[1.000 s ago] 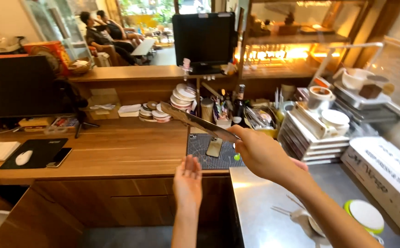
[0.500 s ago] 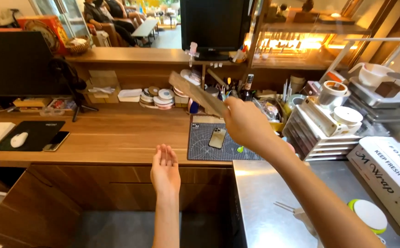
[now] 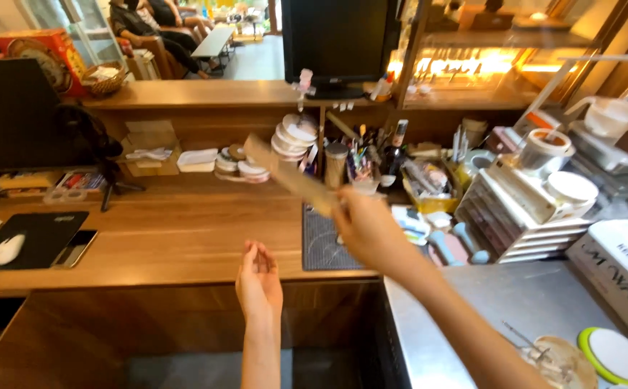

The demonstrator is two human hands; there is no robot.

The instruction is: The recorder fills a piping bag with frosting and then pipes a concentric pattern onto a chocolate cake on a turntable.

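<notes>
Nearest, at about 5 o'clock, a steel counter carries a shallow dish with thin metal utensils and a round white lid with a green rim. Just above the lower edge, near 6 o'clock, the left hand hangs over the front of the wooden counter, fingers apart and loosely curled, palm turned inward, holding nothing. Up toward the middle, the right hand is closed around the near end of a long flat wooden board, which slants up and away toward 11 o'clock, clear of the counter and above a dark ribbed mat. The board looks thin, stiff and light, with a dry surface that should not slip; held by one end it will want to lever downward, so a grip nearer its middle, or a second hand under the far end, would likely steady it. Beyond it stand stacked small saucers and a jar of pens. At 9 o'clock lie a white mouse on a black pad, and farthest off, at 12 o'clock, a dark monitor.
</notes>
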